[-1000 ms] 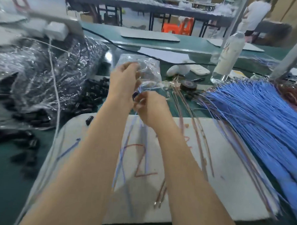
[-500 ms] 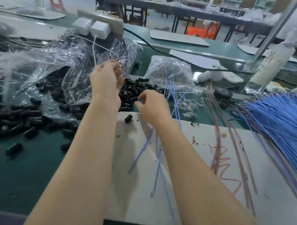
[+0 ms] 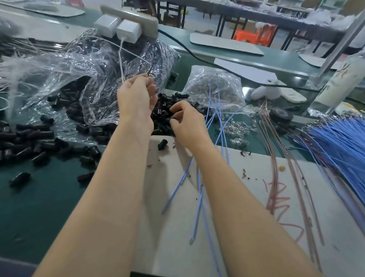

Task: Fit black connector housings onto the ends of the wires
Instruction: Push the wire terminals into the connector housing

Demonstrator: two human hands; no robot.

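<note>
Progress looks early: left of the pale work pad (image 3: 247, 213), black tubular plastic connector housings (image 3: 24, 137) lie loose on the green bench (image 3: 30, 205) and spill from a crumpled clear plastic bag (image 3: 76, 72), none visibly fitted. At the pad's far edge the left hand (image 3: 137, 103) curls its fingers, on what I cannot tell; the right hand (image 3: 188, 126) pinches a housing in the heap, thin blue wires (image 3: 199, 197) trailing beneath. Beyond the pad a small clear bag (image 3: 215, 85) holds silvery terminals; right of it, a thick blue wire bundle (image 3: 342, 144) waits.

I log black housings (image 3: 22, 141) heaped at 9 o'clock on the dark green bench (image 3: 30, 211). Blue wire bundle (image 3: 342, 144) at 3. Loose blue wires (image 3: 200, 193) at centre, over a white board (image 3: 169, 252) with a red scribble (image 3: 280, 206). Reddish-brown wires (image 3: 274, 145) at 2. Orange stool (image 3: 253, 36) at 1, white chargers (image 3: 127, 30) at 11.
</note>
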